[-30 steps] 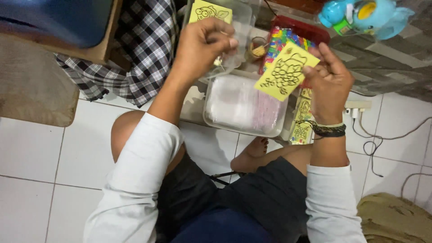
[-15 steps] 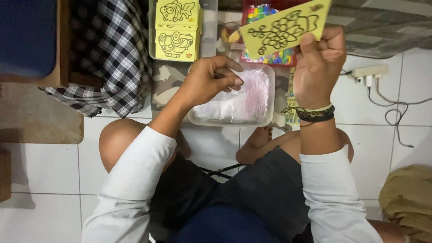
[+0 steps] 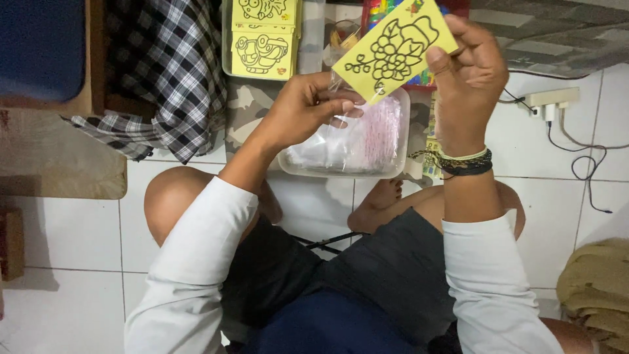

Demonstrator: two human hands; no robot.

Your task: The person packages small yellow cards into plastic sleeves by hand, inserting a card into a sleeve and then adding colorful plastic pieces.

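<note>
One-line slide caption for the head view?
Right hand holds up a yellow card while left hand pinches a clear sleeve above a plastic tray.

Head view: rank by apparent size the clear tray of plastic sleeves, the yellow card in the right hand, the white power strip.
1. clear tray
2. yellow card, held nearer the camera by the right hand, so its true size is unsure
3. white power strip

White long sleeves, dark shorts, bare feet; braided dark + pale bands on right wrist (image 3: pixel 462 162).
</note>
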